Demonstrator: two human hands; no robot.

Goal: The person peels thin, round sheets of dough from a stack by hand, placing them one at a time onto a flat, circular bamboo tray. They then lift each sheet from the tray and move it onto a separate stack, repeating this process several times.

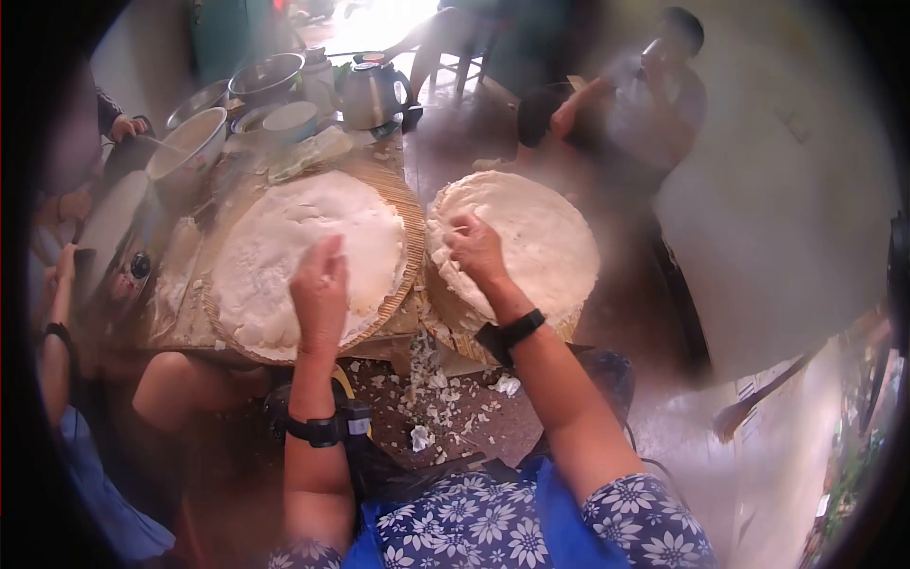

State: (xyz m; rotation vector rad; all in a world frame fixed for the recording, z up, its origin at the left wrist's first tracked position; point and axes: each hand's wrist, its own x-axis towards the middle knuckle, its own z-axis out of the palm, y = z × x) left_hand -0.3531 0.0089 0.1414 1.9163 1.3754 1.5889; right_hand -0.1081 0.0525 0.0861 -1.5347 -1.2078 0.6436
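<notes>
Two round, flat, pale dough-like sheets lie side by side, the left one (256, 237) on a woven straw tray (413, 223) and the right one (540, 223) on a similar base. Over the right part of the left sheet is my left hand (320, 284), its fingers drawn together; anything between them is too small to name. My right hand (477, 248) has curled fingers at the left part of the right sheet, where small pale lumps show. What its fingertips pinch, if anything, is hidden.
Metal bowls (267, 78), a large white bowl (187, 142) and a kettle (371, 95) stand at the back left. Pale scraps (422, 436) litter the floor. Other people's arms show at left; a seated person (654, 104) is at back right.
</notes>
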